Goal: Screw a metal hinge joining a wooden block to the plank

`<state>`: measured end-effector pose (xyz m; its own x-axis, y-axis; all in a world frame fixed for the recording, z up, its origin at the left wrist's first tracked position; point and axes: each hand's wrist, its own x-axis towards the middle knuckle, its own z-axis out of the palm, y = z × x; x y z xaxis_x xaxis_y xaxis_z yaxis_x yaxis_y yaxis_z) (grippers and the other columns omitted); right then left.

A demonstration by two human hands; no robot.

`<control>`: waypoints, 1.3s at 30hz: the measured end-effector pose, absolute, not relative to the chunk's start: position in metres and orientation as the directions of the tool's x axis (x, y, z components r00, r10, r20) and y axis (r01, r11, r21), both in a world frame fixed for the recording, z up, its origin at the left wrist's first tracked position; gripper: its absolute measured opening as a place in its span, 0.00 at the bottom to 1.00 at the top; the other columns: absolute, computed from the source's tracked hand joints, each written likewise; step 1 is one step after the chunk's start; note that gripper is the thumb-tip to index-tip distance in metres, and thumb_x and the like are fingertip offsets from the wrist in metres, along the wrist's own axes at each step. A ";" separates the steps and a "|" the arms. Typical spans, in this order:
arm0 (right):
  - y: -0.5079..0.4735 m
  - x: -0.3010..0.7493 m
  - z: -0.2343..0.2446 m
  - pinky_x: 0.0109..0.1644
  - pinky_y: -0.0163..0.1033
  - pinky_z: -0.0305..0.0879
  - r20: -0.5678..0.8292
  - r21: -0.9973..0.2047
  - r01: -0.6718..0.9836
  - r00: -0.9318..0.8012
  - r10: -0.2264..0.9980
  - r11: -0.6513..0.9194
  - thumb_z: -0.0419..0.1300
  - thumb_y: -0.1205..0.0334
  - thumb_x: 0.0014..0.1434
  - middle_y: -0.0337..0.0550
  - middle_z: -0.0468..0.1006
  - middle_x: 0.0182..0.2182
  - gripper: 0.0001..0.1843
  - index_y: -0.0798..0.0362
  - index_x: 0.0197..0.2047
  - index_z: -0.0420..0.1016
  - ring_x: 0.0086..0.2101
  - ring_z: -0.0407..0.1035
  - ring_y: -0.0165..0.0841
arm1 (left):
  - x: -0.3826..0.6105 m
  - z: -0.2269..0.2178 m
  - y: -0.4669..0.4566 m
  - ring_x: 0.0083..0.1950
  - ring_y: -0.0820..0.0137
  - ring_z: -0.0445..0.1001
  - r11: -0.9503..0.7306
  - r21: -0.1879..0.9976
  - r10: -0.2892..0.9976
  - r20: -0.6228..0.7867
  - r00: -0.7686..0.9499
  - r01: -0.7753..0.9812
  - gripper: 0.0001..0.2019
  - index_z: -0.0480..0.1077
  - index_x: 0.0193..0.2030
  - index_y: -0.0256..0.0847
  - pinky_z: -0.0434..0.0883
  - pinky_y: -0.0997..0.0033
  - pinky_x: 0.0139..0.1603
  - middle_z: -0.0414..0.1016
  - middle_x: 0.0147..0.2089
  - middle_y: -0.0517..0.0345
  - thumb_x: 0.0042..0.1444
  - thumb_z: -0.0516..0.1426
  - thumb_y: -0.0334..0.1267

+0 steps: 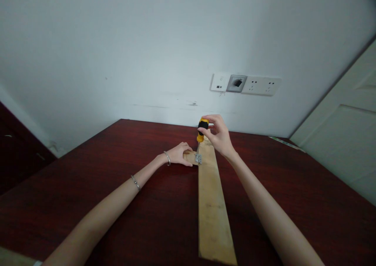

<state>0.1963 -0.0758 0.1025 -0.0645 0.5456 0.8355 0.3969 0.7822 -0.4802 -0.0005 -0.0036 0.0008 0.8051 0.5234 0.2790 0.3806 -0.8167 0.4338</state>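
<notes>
My right hand (217, 136) grips the yellow and black handle of a screwdriver (203, 127), held nearly upright. Its shaft points down at a small metal hinge (198, 158); whether the tip sits in a screw is too small to tell. The hinge lies across the joint between a long wooden board (212, 195) and a short wooden block (190, 156). Around the block's left end, my left hand (178, 154) is closed, thumb on the near side and fingers on the far side.
The dark red table (141, 203) meets a white wall (147, 54) at its back edge. Wall sockets (261, 85) are set above it. A pale panelled door (346, 129) stands on the right, and a thin printed strip (286, 143) lies at the back right.
</notes>
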 end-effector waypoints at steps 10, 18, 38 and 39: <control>-0.080 0.202 0.103 0.57 0.49 0.65 0.794 -0.550 0.310 -0.096 0.601 0.776 0.52 0.58 0.64 0.41 0.76 0.50 0.15 0.43 0.52 0.73 0.52 0.68 0.38 | -0.001 0.002 -0.005 0.45 0.62 0.65 -0.811 0.437 0.532 0.275 0.801 0.389 0.31 0.71 0.47 0.38 0.65 0.64 0.48 0.67 0.42 0.53 0.38 0.70 0.50; -0.076 0.200 0.102 0.48 0.45 0.72 0.813 -0.522 0.349 -0.070 0.577 0.778 0.57 0.56 0.62 0.43 0.75 0.50 0.16 0.43 0.53 0.72 0.47 0.71 0.36 | -0.001 0.002 -0.004 0.45 0.61 0.65 -0.812 0.435 0.531 0.274 0.802 0.389 0.30 0.71 0.47 0.39 0.66 0.62 0.49 0.67 0.42 0.53 0.38 0.70 0.51; -0.081 0.213 0.120 0.53 0.49 0.69 0.804 -0.544 0.305 -0.080 0.590 0.782 0.56 0.58 0.63 0.43 0.79 0.48 0.10 0.45 0.44 0.77 0.51 0.71 0.38 | -0.002 0.004 -0.005 0.46 0.61 0.65 -0.817 0.430 0.517 0.254 0.817 0.384 0.31 0.70 0.49 0.38 0.66 0.61 0.50 0.67 0.43 0.52 0.39 0.69 0.52; -0.080 0.214 0.121 0.51 0.48 0.70 0.806 -0.538 0.314 -0.080 0.586 0.783 0.56 0.58 0.63 0.43 0.79 0.47 0.09 0.46 0.43 0.77 0.50 0.72 0.38 | -0.002 0.004 -0.005 0.46 0.61 0.65 -0.817 0.429 0.518 0.253 0.817 0.385 0.32 0.70 0.49 0.38 0.66 0.61 0.50 0.67 0.43 0.52 0.39 0.69 0.52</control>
<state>0.2144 -0.0803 0.1208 -0.0804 0.5861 0.8062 0.3142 0.7825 -0.5375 -0.0018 -0.0049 0.0040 0.8174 0.5176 0.2528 0.3847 -0.8172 0.4292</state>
